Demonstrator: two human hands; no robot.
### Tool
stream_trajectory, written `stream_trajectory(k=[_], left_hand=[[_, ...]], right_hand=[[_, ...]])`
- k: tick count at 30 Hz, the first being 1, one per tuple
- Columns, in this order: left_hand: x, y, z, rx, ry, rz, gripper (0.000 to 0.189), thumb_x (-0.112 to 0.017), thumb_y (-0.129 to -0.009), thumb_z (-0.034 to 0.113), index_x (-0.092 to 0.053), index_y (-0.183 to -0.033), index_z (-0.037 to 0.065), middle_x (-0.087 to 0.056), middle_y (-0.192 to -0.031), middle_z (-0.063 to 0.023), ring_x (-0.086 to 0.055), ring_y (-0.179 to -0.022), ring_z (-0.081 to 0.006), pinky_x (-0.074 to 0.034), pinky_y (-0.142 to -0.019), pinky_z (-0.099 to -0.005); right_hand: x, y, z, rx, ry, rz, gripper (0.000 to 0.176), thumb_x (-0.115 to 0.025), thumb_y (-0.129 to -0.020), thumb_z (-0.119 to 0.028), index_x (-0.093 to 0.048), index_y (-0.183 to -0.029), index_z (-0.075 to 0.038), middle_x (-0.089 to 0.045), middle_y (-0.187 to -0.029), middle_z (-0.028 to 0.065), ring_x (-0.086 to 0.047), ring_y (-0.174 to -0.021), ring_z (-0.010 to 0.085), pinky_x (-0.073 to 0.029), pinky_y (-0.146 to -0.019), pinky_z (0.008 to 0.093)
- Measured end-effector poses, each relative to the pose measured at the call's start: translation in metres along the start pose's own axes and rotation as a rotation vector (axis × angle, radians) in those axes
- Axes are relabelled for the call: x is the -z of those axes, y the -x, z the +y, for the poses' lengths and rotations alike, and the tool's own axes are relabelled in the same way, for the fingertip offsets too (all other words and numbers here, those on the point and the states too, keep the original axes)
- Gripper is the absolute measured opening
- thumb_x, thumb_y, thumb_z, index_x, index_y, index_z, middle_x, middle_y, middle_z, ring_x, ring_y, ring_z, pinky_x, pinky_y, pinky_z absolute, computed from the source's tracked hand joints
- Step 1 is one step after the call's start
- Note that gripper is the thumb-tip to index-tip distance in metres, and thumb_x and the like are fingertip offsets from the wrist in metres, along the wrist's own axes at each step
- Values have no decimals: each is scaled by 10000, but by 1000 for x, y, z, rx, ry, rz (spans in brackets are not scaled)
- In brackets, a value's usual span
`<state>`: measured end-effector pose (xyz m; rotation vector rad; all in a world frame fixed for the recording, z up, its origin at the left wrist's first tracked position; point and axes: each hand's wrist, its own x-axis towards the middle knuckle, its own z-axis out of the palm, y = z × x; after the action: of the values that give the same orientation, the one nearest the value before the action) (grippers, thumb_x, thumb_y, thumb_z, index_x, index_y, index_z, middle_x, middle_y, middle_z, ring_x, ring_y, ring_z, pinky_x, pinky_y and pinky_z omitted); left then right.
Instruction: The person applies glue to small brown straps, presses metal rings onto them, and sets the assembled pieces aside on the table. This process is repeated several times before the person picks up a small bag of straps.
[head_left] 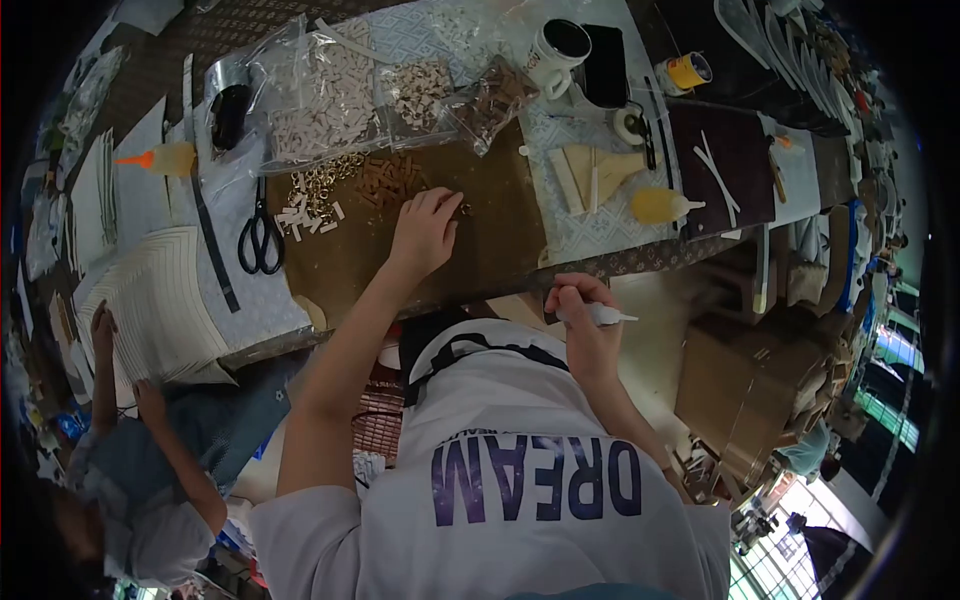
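My left hand [425, 232] rests low over the brown mat [500, 200], its fingers bent together. A small gold-coloured metal ring [466, 210] shows at its fingertips; the exact grip is hard to see. In front of my body, off the table edge, my right hand [590, 335] is wrapped round a small white glue bottle [606, 314], whose thin nozzle points right. Left of my left hand lie a heap of brown leather-like strips [390, 180], a pile of gold-coloured metal rings [318, 188] and short white pieces [312, 217].
Black scissors [261, 240] lie left of the mat. Behind are plastic bags of small pieces [335, 105], a mug [556, 60] and a phone [604, 68]. A yellow glue bottle [660, 205] lies right. At left, a co-worker's hands [148, 402] are near layered white sheets [165, 300].
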<state>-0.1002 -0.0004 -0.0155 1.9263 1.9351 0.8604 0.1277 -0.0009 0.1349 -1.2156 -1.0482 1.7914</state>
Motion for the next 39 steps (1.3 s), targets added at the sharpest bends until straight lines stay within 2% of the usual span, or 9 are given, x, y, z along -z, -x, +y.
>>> stream_trajectory(k=[4, 10, 13, 19, 20, 26, 30, 33, 39], left_hand=[[-20, -10, -2, -52, -10, -22, 204, -655, -741, 81, -625, -942, 61, -541, -976, -73, -530, -909, -260, -433, -766, -377], [-19, -12, -8, -19, 251, -44, 144, -687, -692, 29, -592, -799, 26, -556, -848, -92, -536, -804, -283, -439, -696, -372], [-17, -7, -6, -24, 176, -3, 123, -669, -710, 40, -580, -795, 44, -542, -836, -83, -522, -833, -276, -431, -708, -373], [-22, -6, -5, 118, 188, 147, 137, -663, -697, 7, -580, -801, 41, -528, -827, -93, -505, -795, -291, -430, -711, -378], [-23, -3, -6, 163, 182, 126, 138, -661, -715, 12, -596, -834, 38, -536, -853, -98, -511, -817, -294, -434, -730, -382], [-6, 7, -13, 296, 159, 305, 170, -649, -775, 68, -626, -944, 65, -550, -889, -99, -530, -849, -288, -444, -739, -366], [-7, 0, -15, 127, 123, 226, 155, -636, -777, 64, -646, -931, 72, -554, -898, -91, -536, -824, -280, -454, -726, -365], [-13, -3, -14, 98, 77, 121, 143, -639, -763, 60, -652, -906, 72, -556, -891, -80, -538, -831, -270, -459, -732, -362], [-16, -5, -13, 199, 142, 37, 95, -634, -764, 67, -619, -857, 55, -563, -879, -76, -545, -851, -273, -464, -715, -365]], right_hand=[[5, -1, 3, -28, -57, 28, 171, -584, -888, -125, -595, -992, 10, -589, -800, 37, -539, -751, 92, -432, -698, 213], [18, -2, 6, -43, -59, 52, 170, -577, -892, -120, -593, -1000, 11, -587, -811, 34, -537, -749, 91, -431, -701, 212], [20, -4, 7, -55, -41, 71, 166, -573, -894, -115, -595, -997, 13, -588, -814, 34, -538, -750, 91, -428, -702, 214], [17, -12, 8, -70, -78, 17, 150, -568, -885, -88, -603, -997, 5, -593, -826, 34, -541, -758, 87, -423, -712, 213], [14, -13, 9, -37, -37, 21, 172, -578, -875, -89, -596, -1016, 8, -592, -818, 31, -541, -755, 85, -420, -710, 209], [-4, -22, 4, -55, -13, 47, 207, -611, -858, -108, -586, -1024, 13, -595, -803, 29, -552, -746, 90, -424, -688, 217], [-5, -21, 7, -82, 12, 6, 202, -621, -852, -111, -587, -1013, 8, -596, -801, 35, -558, -736, 94, -433, -688, 220], [-8, -19, 8, -72, 11, 1, 192, -618, -853, -102, -586, -1009, 7, -599, -804, 40, -560, -732, 99, -436, -691, 225], [-9, -15, 13, -46, -3, -17, 152, -604, -863, -88, -560, -978, 2, -589, -820, 52, -550, -742, 116, -438, -703, 245]])
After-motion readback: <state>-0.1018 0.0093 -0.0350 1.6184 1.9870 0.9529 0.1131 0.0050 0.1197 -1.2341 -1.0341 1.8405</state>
